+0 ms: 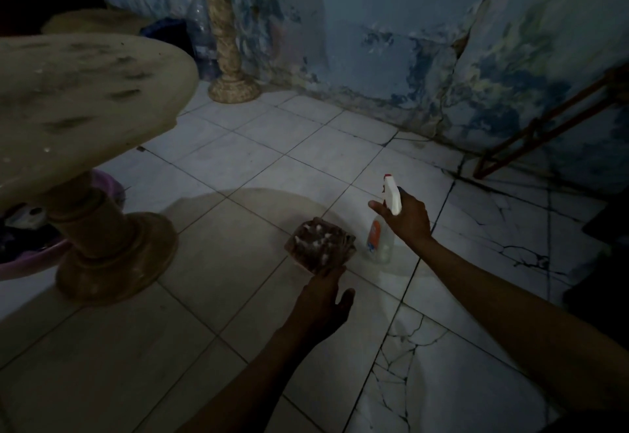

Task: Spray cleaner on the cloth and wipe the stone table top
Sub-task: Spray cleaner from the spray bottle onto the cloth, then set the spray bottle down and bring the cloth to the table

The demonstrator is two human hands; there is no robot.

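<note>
Dim room, cracked white floor tiles (306, 146). Brown crumpled cloth (320, 243), foam-flecked, soft and light, is pinched at its near edge by left hand (323, 296). Clear plastic spray bottle (383, 228), light, probably slick, is gripped at the neck by right hand (406, 220). Dusty round stone bench (78, 99) is seen left, untouched.

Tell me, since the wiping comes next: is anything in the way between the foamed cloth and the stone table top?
Nothing visible blocks it. The left hand holds the cloth over open floor, and the stone table top lies up and to the left with only air between. The spray bottle, gripped by the right hand, sits on the other side.
</note>
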